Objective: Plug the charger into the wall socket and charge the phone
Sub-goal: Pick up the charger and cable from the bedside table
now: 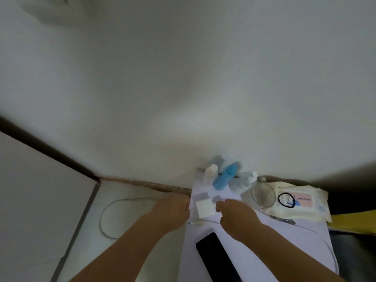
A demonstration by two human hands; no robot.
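Observation:
A black phone (214, 259) lies screen-up on the white table (284, 241) near its front left. A white square charger (204, 208) rests on the table between my hands, with a thin white cable (205, 221) running beside it. My left hand (173, 210) hovers at the table's left edge, just left of the charger, fingers curled. My right hand (238, 214) is just right of the charger, fingers bent toward it. Neither hand clearly grips anything. No wall socket is visible on the white wall (183, 88).
At the table's back stand a white bottle (209, 174), a blue bottle (223, 178), a clear bottle (243, 182) and a glass (262, 193). A wipes pack (299, 202) with a black hair tie (286, 200) lies right. A grey cable (105, 216) loops on the floor.

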